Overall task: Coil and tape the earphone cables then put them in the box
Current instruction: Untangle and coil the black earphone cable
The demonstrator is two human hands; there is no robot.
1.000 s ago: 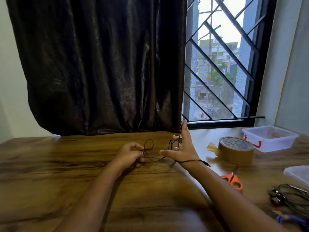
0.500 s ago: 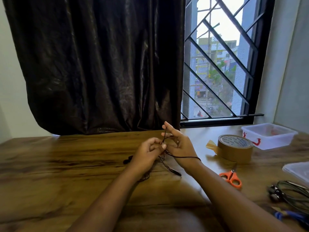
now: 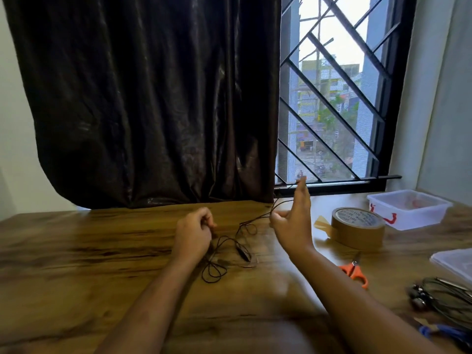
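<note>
Single head-worn view, forward and down over the wooden table (image 3: 76, 264).

Both forearms bare, no sleeves in view. Left hand (image 3: 192, 232) and right hand (image 3: 293, 221) ungloved; no watch or bracelet seen. Any rings can't be told through the motion blur.

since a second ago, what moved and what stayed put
The hands came together, then parted: left hand drew back closed on the cable, right hand rose with fingers spread, cable strung across them. More cable now lies slack on the table. Tape, scissors and box stayed.
</note>
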